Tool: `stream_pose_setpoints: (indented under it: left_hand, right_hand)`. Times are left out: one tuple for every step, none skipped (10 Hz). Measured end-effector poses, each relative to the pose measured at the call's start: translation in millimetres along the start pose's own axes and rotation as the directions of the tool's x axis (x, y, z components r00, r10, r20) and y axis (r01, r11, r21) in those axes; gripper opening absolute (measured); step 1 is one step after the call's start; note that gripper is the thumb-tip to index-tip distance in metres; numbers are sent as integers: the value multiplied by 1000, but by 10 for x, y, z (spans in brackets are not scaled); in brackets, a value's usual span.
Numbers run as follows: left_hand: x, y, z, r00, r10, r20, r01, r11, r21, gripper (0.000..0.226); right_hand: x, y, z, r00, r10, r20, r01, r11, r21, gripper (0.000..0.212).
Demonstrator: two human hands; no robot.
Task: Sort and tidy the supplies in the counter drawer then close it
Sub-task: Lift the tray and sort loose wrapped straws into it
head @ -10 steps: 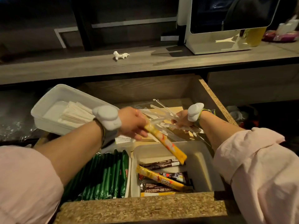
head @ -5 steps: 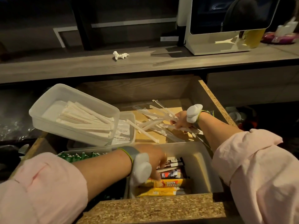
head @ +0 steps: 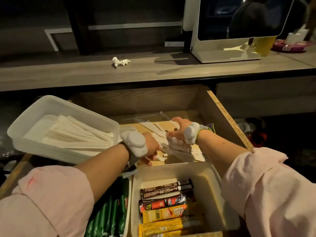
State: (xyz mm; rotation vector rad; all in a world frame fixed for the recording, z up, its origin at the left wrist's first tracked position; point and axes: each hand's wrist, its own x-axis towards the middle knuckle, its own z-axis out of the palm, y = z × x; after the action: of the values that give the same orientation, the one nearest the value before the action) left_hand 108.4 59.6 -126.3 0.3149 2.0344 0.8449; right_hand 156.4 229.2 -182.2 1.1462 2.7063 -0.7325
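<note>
Right hand [head: 179, 129]: fingers curled over and gripping a bundle of the loose wrapped sticks [head: 181, 151], which lie heaped on the floor of the open drawer [head: 227, 117] toward its back right. Left hand [head: 150, 150] meets the same bundle from the left, thumb low, and appears to grip it too, though the wrist device [head: 136, 142] hides most of its fingers. To the left, a white tub [head: 51, 104] holds more such sticks; nearer the front, a bin [head: 213, 182] holds coffee sachets [head: 167, 213], with green packets [head: 109, 218] beside it.
</note>
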Motion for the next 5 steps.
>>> stream_pose_setpoints:
  left_hand:
    - [71, -5, -9, 989, -129, 74, 134, 988, -73, 16]
    - [223, -47, -41, 983, -160, 90, 171, 976, -134, 33]
    - [255, -19, -31, 994, -87, 59, 99, 967, -234, 31]
    - [532, -17, 31, 991, -102, 83, 122, 945, -302, 41]
    - [544, 60, 44, 987, -95, 130, 131, 946, -298, 46]
  right_hand:
    - [111, 66, 84, 995, 103, -1, -102, 988, 112, 74]
    - [191, 111, 245, 998, 56, -1, -56, 998, -41, 66]
    - [165, 37, 279, 998, -62, 31, 64, 996, -64, 53]
    - [99, -114, 271, 970, -154, 189, 157, 988, -1, 40]
    - [116, -206, 324, 949, -190, 250, 204, 978, -32, 51]
